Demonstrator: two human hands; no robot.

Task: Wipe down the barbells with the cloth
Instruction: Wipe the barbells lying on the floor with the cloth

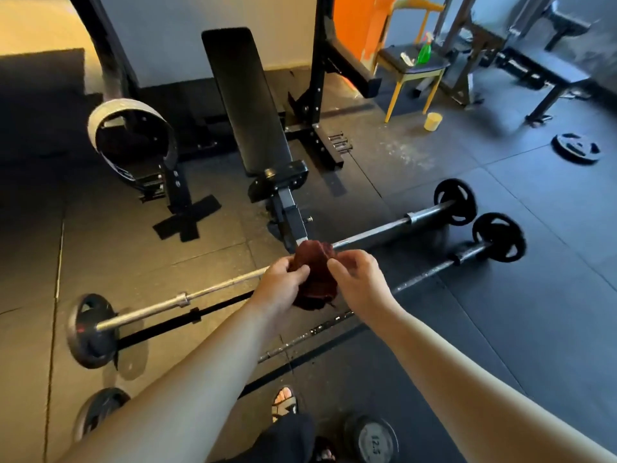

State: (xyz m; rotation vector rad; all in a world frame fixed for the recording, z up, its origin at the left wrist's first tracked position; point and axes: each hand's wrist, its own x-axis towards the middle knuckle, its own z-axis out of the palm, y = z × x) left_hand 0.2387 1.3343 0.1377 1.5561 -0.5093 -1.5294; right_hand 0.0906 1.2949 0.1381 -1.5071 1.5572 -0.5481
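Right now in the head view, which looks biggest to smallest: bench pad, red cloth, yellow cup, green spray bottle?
1. bench pad
2. red cloth, helped by being near the camera
3. green spray bottle and yellow cup: about alike, both far away, so not ranked

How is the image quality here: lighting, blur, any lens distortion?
Head view: warm light on the left, cooler blue on the right of the floor; a sheen on the barbell toward its left end; left hand, right hand and cloth sharp; the chair at the back soft; the rack upright bowed by the wide lens.
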